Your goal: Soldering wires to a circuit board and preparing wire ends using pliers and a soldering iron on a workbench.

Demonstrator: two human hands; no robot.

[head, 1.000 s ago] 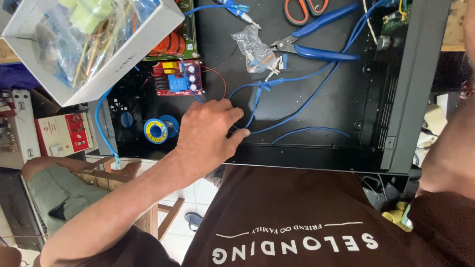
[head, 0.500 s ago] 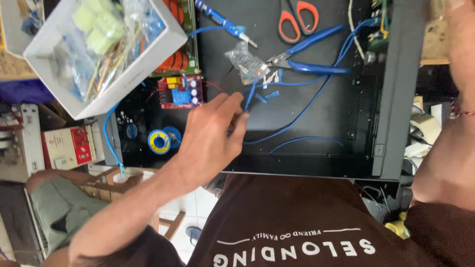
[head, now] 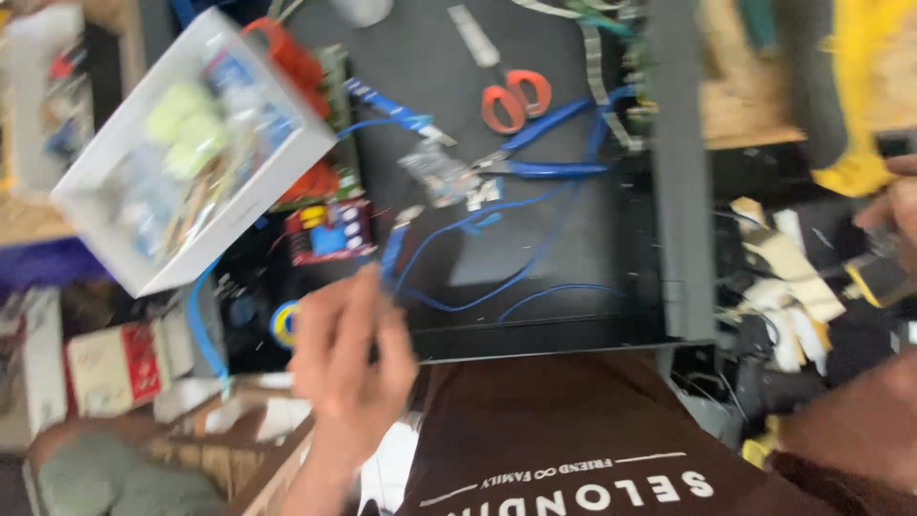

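left hand: kinda blurry, fingers pinched narrow on a blue wire
blue wire: runs up and right from the fingers, looping over the black chassis
right hand: far right edge, can't tell the fingers' state
scissors: orange handles, well above the fingers
white box: up-left of the fingers

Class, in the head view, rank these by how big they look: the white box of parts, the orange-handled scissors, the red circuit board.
1. white box of parts, largest
2. orange-handled scissors
3. red circuit board

The last two look close, and blur makes their order unsure.
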